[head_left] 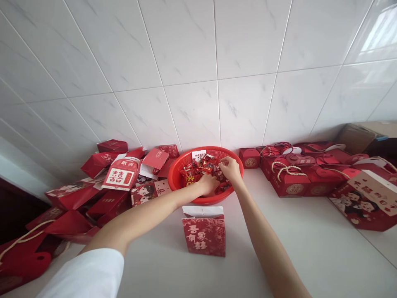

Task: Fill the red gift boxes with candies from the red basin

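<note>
Both my hands reach into a red plastic basket [174,182] by the wall, which holds wrapped candies [207,164] in mostly red wrappers. My left hand [208,185] is down among the candies at the near side, its fingers curled and partly hidden. Over the right part of the basket, my right hand [230,167] has thumb and fingers drawn together close to the candies; what they hold is too small to make out. In front of the basket a red gift box [204,236] with white characters stands upright, its top flaps raised and open.
Red gift boxes [77,194] lie in a loose heap on the left. More boxes with rope handles [290,178] stand along the right, with a cardboard box [356,134] behind them. A tiled wall [192,107] rises directly behind the white tabletop [161,265].
</note>
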The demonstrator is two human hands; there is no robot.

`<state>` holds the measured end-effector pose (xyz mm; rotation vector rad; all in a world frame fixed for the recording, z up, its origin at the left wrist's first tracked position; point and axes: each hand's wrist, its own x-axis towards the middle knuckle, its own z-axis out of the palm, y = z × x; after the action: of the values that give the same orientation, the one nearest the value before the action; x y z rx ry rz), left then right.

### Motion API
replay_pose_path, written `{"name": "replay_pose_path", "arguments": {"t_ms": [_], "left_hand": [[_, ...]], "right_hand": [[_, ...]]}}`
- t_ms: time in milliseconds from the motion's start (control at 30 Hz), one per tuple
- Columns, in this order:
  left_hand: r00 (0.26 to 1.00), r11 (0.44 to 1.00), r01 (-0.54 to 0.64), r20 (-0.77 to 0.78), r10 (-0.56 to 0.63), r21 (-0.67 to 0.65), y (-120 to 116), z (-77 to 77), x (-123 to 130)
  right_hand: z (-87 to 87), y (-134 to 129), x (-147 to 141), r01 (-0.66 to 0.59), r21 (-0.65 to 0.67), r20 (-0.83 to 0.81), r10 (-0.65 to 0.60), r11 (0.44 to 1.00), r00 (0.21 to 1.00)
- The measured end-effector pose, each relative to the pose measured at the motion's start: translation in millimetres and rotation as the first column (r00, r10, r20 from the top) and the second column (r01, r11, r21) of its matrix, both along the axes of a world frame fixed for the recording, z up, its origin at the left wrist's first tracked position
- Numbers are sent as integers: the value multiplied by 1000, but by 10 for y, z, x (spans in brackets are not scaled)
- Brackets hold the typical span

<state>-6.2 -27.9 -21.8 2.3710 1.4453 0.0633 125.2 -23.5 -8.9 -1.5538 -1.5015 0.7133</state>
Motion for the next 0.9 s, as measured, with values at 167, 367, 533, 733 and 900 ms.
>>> {"name": "replay_pose_path", "arguments": {"t_ms": [167, 367, 533, 733, 900], "left_hand": [[995, 995, -94, 16, 94, -20, 140, 29, -96], [915, 968, -250, 321, 245, -26, 307, 120, -319], [799, 945, -300, 507, 322, -128, 319, 132, -327], [723, 942, -234, 605, 334, -240, 315, 119, -318], [772, 960, -173, 575, 270, -219, 321, 89, -338]], "right_hand": [[-19, 8, 15, -9, 40, -48, 11, 999, 999], [-20, 21, 19, -50, 29, -119, 53, 998, 991], [-52, 53, -3, -132, -17, -165, 127, 991, 978], [-88, 67, -8, -231, -43, -187, 219, 972, 958], [-123, 90, -11, -289, -3, -218, 282, 957, 934]]}}
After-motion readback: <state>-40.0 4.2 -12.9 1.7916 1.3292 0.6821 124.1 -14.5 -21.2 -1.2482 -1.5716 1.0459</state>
